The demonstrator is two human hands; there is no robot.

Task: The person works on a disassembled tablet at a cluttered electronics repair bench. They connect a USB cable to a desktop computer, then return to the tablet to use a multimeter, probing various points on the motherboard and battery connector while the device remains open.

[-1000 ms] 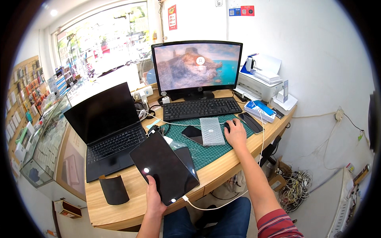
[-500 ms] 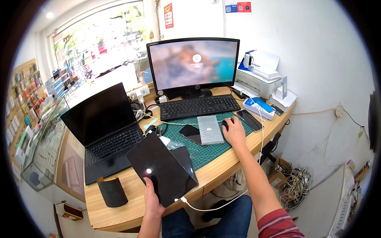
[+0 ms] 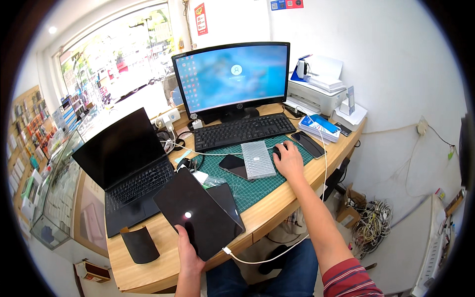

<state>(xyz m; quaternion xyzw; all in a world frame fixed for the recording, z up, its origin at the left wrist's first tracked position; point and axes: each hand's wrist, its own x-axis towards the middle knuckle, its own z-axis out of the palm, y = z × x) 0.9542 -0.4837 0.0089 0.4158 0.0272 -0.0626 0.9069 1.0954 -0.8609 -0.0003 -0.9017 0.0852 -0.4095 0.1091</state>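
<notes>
My left hand [image 3: 189,251] grips the lower edge of a black tablet [image 3: 195,210], thumb on its dark, glossy face. A white charging cable [image 3: 260,262] is plugged into the tablet's lower corner. Under the tablet's right side lies another dark flat device [image 3: 225,195], partly hidden. My right hand [image 3: 288,161] is closed over a black mouse [image 3: 278,150] on the green cutting mat [image 3: 260,194]. Left of that hand, a bubble-wrapped packet [image 3: 259,163] overlaps a black phone [image 3: 233,166]. The monitor [image 3: 231,81] shows a blue picture with a round user icon and desktop icons at its left.
A black keyboard [image 3: 243,131] sits before the monitor. An open laptop [image 3: 123,173] stands at the left, near a curved black piece [image 3: 141,245]. At the right are another phone [image 3: 308,143], a blue-and-white box [image 3: 319,129] and a white printer [image 3: 316,94]. Tangled cables [image 3: 374,222] lie on the floor.
The monitor picture has turned bluer, and desktop icons now show along its left. The whole view has shifted slightly. Both hands keep their holds.
</notes>
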